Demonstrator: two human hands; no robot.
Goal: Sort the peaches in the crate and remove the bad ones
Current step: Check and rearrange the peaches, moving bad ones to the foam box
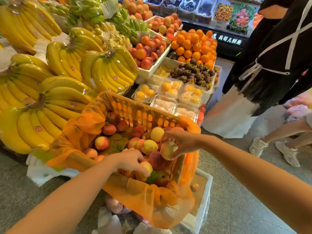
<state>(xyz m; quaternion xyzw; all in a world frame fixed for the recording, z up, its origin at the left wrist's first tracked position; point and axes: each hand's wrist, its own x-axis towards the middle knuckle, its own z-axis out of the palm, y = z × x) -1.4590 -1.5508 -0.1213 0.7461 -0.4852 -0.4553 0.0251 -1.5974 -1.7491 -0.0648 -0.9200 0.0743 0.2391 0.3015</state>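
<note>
Orange mesh liner (152, 196) spills over the near rim of the crate (143, 114), which appears to rest on a white foam box (205, 205). One lone peach (195, 186) lies in that box, apart from the heap, so it is probably where rejects go.

Just past the rim, the left hand (130, 160) reaches down into the pile, its fingers curled round a yellow-pink peach (146, 166) beside a green leaf (152, 177). A little farther in, the right hand (180, 141) clasps a pale peach (168, 150) from above, raised just clear of the fruit at the crate's right side. The other peaches (102, 143) lie loose across the crate, thinner toward the left, where leaves and liner show between them.

To sort well, each held fruit wants a full turn so that the underside and stem end come into view, since soft spots likely hide where peaches press together. A light grip seems wise, because ripe skin bruises easily. Bad ones are better set down in the box than dropped. Clearing one side first would stop checked and unchecked fruit mixing.

Beyond the crate, bananas (108, 71) and clear fruit packs (170, 89) crowd the stall. A person in a dark apron (270, 65) stands well apart on the right.
</note>
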